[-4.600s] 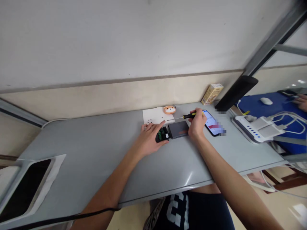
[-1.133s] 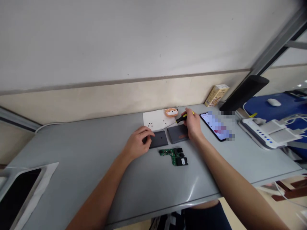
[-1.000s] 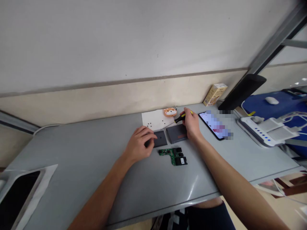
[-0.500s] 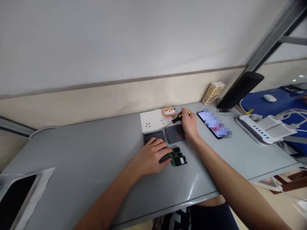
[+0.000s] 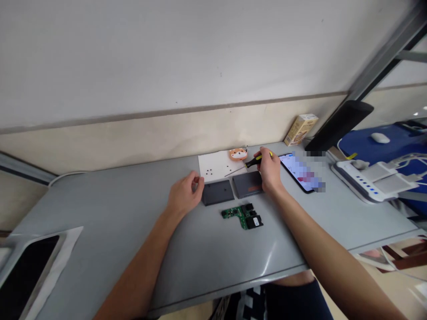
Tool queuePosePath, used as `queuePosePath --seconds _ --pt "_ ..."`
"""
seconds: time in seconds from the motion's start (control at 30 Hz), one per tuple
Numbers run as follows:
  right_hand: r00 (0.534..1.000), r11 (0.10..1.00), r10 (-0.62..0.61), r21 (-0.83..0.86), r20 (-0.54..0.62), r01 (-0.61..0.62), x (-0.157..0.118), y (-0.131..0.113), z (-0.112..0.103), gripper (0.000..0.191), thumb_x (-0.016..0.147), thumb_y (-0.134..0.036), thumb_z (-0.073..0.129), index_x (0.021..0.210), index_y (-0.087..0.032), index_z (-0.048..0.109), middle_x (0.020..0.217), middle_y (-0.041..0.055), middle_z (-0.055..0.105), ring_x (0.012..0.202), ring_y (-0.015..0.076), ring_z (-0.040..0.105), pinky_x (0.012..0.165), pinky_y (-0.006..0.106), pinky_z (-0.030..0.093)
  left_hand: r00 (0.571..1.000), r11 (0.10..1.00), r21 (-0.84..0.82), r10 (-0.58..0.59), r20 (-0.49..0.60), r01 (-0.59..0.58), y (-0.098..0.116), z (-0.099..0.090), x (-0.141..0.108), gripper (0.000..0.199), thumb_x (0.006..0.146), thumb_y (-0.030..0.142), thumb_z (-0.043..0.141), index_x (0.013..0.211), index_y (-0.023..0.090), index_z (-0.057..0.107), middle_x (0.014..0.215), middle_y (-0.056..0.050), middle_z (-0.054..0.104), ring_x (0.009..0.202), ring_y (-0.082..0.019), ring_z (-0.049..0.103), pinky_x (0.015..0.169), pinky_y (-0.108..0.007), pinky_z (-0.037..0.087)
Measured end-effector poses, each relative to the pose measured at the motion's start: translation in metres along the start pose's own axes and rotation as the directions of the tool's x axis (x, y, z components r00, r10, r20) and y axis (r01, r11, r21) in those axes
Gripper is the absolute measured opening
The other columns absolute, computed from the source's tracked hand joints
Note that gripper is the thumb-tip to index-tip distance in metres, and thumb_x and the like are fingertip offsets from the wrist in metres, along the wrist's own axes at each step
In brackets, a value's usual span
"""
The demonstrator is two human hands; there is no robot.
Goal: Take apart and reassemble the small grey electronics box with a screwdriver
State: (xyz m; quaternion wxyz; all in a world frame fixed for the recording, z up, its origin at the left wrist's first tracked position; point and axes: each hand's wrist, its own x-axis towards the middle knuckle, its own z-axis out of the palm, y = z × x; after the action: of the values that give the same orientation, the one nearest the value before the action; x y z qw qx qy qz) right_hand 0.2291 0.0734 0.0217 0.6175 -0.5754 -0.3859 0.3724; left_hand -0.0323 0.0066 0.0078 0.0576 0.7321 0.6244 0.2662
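Observation:
My right hand (image 5: pixel 270 169) is closed around the black and yellow handle of a screwdriver (image 5: pixel 254 161), whose thin shaft points left over the paper. Under that hand lies a dark grey casing half (image 5: pixel 247 184) with slots along its front edge. My left hand (image 5: pixel 187 193) is raised by the left edge of a second dark casing half (image 5: pixel 218 193), fingers curled in toward the thumb. Whether anything is between those fingers is hidden. A green circuit board (image 5: pixel 242 215) with black connectors lies nearer me on the table.
White paper (image 5: pixel 216 163) by the wall bears several small dark screws (image 5: pixel 209 171) and an orange animal-face case (image 5: pixel 238 154). To the right are a phone (image 5: pixel 298 172), a carton (image 5: pixel 300 129), a black cylinder (image 5: pixel 338 124) and a power strip (image 5: pixel 356 180). A tablet-like device (image 5: pixel 30 262) lies left.
My left hand has left the circuit board and moved left and away from me, uncovering the board and the left casing half. My right hand still holds the screwdriver.

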Motion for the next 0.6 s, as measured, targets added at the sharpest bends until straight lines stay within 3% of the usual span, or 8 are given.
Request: queuePosePath --seconds 0.07,0.17,0.33,0.6 --pt "0.999 0.999 -0.002 0.039 -0.033 0.004 0.004 0.0 -0.002 0.028 0.088 -0.039 0.055 0.067 -0.021 0.062 0.056 -0.0035 0.046 0.052 0.0123 0.041 0.05 0.028 0.031 0.994 0.999 0.014 -0.044 0.1 0.043 0.002 0.002 0.0 0.025 0.1 0.038 0.046 0.083 0.022 0.054 0.068 0.001 0.061 0.058 -0.015 0.05 0.059 -0.028 0.031" --pt "0.996 0.994 0.008 0.108 -0.091 0.002 0.011 0.0 -0.005 0.029 0.087 -0.04 0.056 0.066 -0.022 0.061 0.057 -0.0035 0.045 0.052 0.0121 0.041 0.048 0.026 0.032 0.987 0.999 0.031 -0.037 0.16 0.032 0.004 0.004 0.0 0.031 0.1 0.04 0.045 0.077 0.021 0.051 0.064 0.001 0.056 0.057 -0.014 0.046 0.059 -0.028 0.028" --pt "0.987 0.98 0.071 0.196 -0.147 -0.041 0.018 0.0 -0.009 0.026 0.085 -0.039 0.056 0.067 -0.021 0.06 0.06 -0.0035 0.046 0.05 0.0102 0.04 0.044 0.025 0.029 0.985 0.999 0.019 -0.039 0.166 0.036 0.003 0.003 0.001 0.03 0.098 0.039 0.047 0.074 0.021 0.046 0.063 0.003 0.052 0.056 -0.013 0.041 0.06 -0.028 0.028" --pt "0.983 0.952 0.137 0.292 -0.12 -0.097 0.017 -0.003 -0.01 0.024 0.084 -0.036 0.057 0.067 -0.019 0.059 0.065 -0.0028 0.049 0.047 0.0068 0.038 0.041 0.022 0.029 0.984 0.999 -0.028 -0.028 0.176 0.033 0.004 0.001 0.001 0.028 0.095 0.038 0.048 0.073 0.021 0.041 0.062 0.004 0.048 0.056 -0.012 0.039 0.06 -0.028 0.027"
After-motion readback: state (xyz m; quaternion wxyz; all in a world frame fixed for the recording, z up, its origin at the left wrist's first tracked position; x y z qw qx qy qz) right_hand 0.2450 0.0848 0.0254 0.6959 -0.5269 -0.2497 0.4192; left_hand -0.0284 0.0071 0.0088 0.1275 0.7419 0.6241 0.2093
